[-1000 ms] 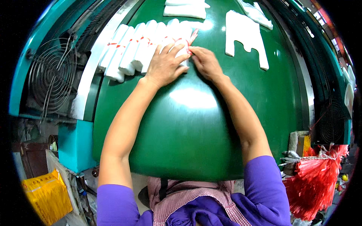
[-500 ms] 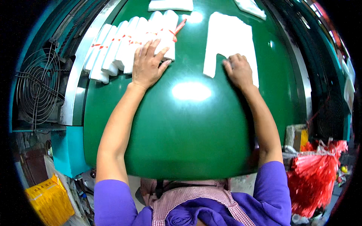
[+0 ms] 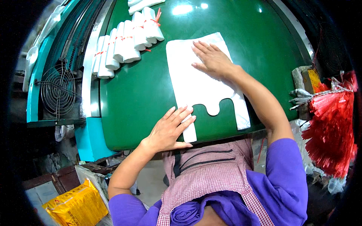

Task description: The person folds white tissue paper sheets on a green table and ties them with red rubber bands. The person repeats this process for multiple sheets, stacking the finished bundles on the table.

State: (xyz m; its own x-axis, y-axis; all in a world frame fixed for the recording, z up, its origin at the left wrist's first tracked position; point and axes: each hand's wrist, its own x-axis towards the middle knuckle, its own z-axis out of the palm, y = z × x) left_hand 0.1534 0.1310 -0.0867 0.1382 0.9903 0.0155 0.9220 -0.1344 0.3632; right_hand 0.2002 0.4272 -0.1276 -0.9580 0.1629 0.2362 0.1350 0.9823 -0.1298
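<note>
A flat white T-shirt-style plastic bag, perhaps a stack of them (image 3: 196, 83), lies in front of me on the green surface (image 3: 135, 101), its two handles pointing toward me. My left hand (image 3: 169, 129) rests on the left handle with the fingers stretched out and the thumb apart. On the upper part of the bag lies my right hand (image 3: 213, 60), palm down and fingers spread. Neither hand grips anything. Several white rolled bundles (image 3: 130, 47) tied with red strips lie in a slanting row at the far left.
More white bags (image 3: 145, 5) lie at the far edge of view. A round wire fan guard (image 3: 57, 90) stands left of the table. A bunch of red plastic strips (image 3: 330, 128) hangs at the right. At the lower left sits a yellow package (image 3: 77, 205).
My left hand has left the tied bundles and now lies on the bag's left handle. The bag is closer to me and more central; my right hand has shifted onto its upper part.
</note>
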